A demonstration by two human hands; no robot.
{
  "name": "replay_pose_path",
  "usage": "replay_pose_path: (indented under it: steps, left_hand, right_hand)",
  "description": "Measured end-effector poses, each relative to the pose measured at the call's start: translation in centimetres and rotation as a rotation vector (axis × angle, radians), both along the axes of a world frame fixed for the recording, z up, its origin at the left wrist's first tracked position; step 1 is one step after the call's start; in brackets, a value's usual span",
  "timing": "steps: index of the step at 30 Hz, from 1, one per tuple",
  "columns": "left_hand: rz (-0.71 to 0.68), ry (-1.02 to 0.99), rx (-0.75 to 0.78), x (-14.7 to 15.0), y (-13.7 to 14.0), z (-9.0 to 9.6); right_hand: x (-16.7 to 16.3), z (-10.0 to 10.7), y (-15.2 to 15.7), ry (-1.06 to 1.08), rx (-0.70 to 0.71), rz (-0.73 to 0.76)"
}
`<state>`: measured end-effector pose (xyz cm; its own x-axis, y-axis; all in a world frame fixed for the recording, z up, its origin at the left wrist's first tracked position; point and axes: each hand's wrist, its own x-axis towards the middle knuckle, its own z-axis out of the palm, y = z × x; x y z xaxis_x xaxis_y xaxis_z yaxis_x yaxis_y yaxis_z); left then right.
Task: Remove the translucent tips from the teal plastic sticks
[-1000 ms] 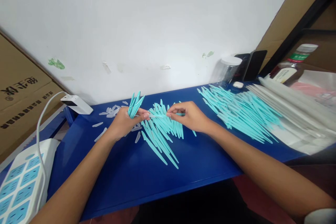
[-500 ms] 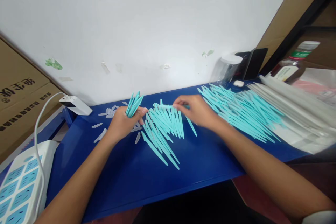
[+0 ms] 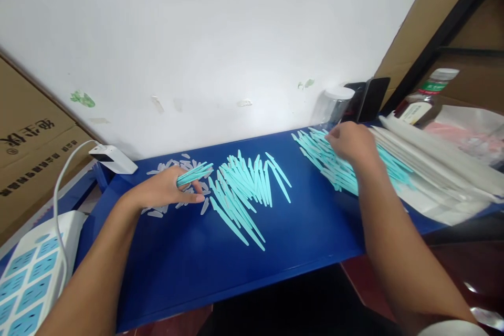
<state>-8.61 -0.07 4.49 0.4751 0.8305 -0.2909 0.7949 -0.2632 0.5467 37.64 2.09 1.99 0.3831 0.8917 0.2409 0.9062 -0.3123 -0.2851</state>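
My left hand point(image 3: 163, 189) grips a small bundle of turquoise plastic sticks point(image 3: 195, 172), laid low over the blue table point(image 3: 197, 257). Small clear caps point(image 3: 179, 163) lie scattered around that hand. A loose pile of turquoise sticks point(image 3: 242, 186) lies in the middle of the table, to the right of my left hand. My right hand point(image 3: 352, 143) reaches far right and rests on a bigger heap of turquoise sticks point(image 3: 334, 165); whether its fingers pinch one is hidden.
White plastic sleeves point(image 3: 437, 163) are stacked at the right. A clear jar point(image 3: 334, 107), a dark phone point(image 3: 370, 97) and a bottle point(image 3: 427, 97) stand at the back right. A white charger point(image 3: 112, 158) and power strip point(image 3: 27, 273) lie left, by a cardboard box point(image 3: 27, 142).
My right hand left the middle pile and swung right onto the bigger heap. My left hand tipped its bundle from upright down to nearly flat.
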Motion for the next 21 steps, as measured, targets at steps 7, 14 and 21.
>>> replay_pose_path:
  steps: [7,14,21]
  left_hand:
    - [-0.053,0.126,-0.017,1.1,-0.3,-1.3]
    - [-0.116,0.059,0.007,1.3,-0.3,-1.2]
    - [0.052,-0.176,0.077,2.2,-0.3,-1.0]
  right_hand:
    - [-11.3,-0.5,-3.7,0.405,-0.083,1.008]
    - [-10.0,-0.2,-3.4,0.111,-0.094,0.824]
    - [-8.1,-0.8,-2.2,0.038,-0.428,0.701]
